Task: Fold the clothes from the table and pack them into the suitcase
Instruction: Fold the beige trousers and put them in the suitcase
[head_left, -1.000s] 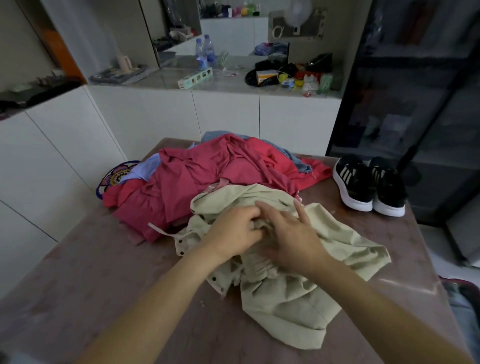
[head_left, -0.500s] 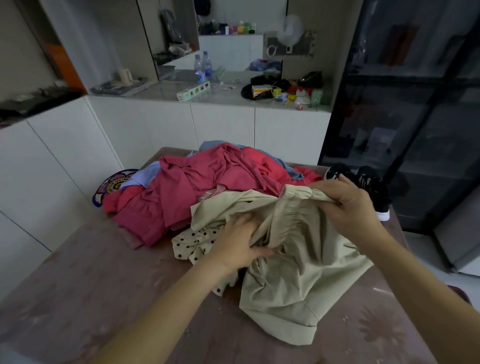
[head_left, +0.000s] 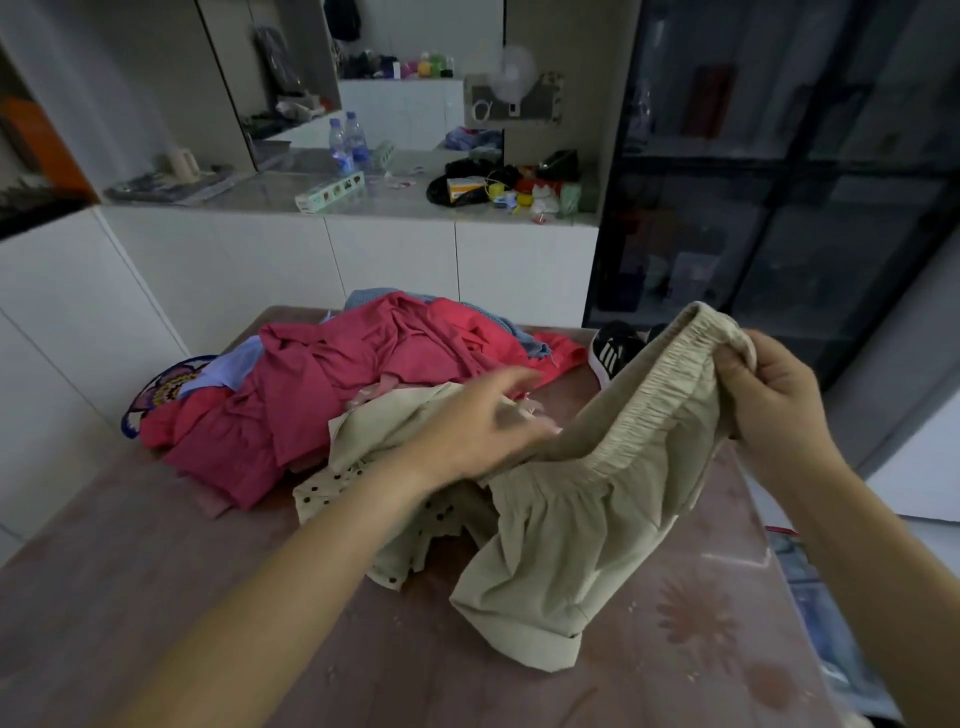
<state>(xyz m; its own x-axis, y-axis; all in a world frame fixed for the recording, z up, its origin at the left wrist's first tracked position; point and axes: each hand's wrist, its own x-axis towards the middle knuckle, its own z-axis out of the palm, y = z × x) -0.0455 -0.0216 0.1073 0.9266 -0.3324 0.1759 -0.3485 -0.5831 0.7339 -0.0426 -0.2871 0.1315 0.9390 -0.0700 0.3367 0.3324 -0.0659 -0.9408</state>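
Surface (head_left: 156, 597): reddish-brown and worn, it fills the lower frame, with white cabinets behind it across the upper half.
Beige garment (head_left: 571, 545): sits centre right. It has an elastic waistband, whose upper end is lifted while the lower part lies crumpled on the tabletop.
Right grip (head_left: 774, 405): at the right of the frame, fingers curled and pinching the raised end of the waistband.
Left grip (head_left: 483, 436): in the centre and blurred. The fingers look stretched out and spread against the cloth near the waistband's lower end, not closed round it.
Red clothes (head_left: 337, 395): heaped centre left and unfolded.
Polka-dot piece (head_left: 332, 488): bunched under the left wrist.
Black shoes (head_left: 613, 353): partly hidden behind the lifted cloth.
Progress: early, by the look of it. Nothing folded shows, and the one garment in hand is only being straightened. The whole heap remains, and the suitcase cannot be made out, so nothing counts as packed.
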